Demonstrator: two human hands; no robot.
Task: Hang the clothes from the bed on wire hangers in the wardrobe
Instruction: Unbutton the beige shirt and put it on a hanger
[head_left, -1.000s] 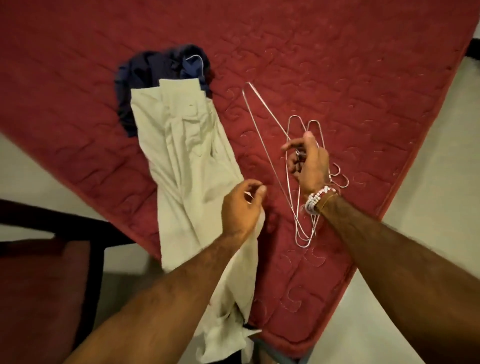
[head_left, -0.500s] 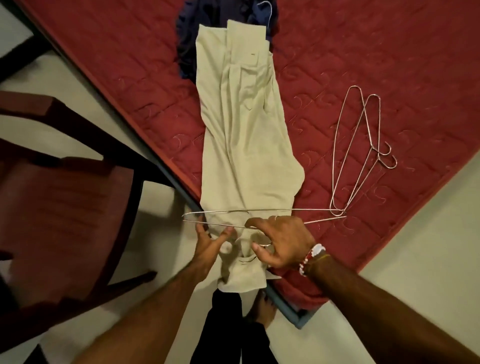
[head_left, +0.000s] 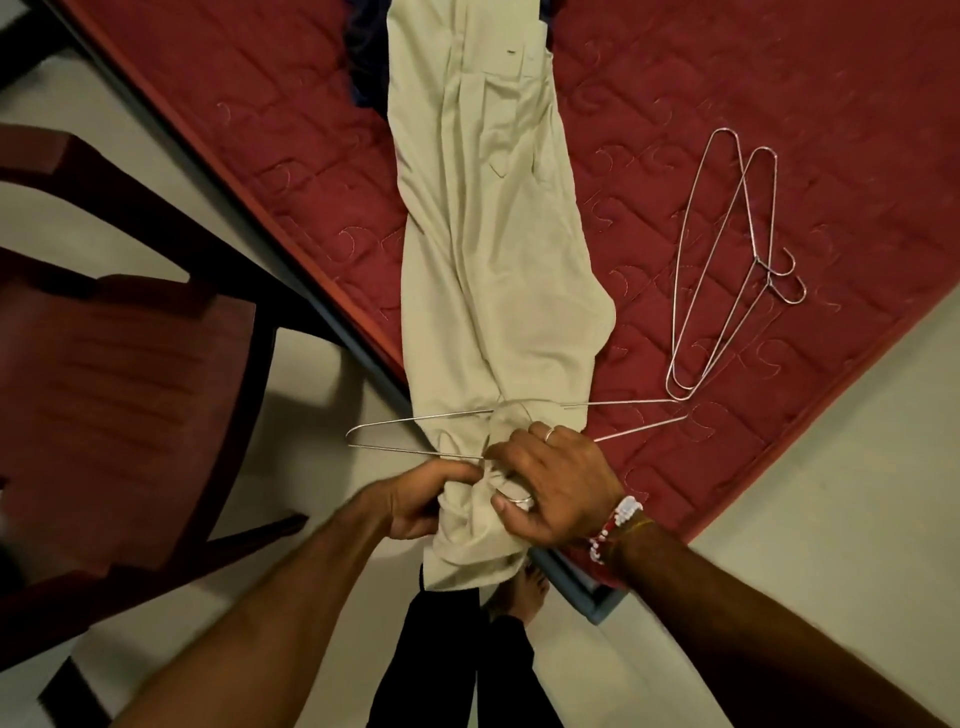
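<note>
A second ago the right hand (head_left: 556, 480) was lifting the hanger (head_left: 623, 403) off the pile — now it lies across the trousers' (head_left: 493, 249) cuffs at the bed (head_left: 753, 67) edge. Left hand (head_left: 426, 501) grips the bunched cuffs, right pinches wire and cloth — threading seems underway.

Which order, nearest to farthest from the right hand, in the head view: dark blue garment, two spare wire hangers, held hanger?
1. Held wire hanger, in the right hand, near edge.
2. Two spare wire hangers, on the red mattress, right side.
3. Dark blue garment, far end, beneath the beige trousers.
</note>
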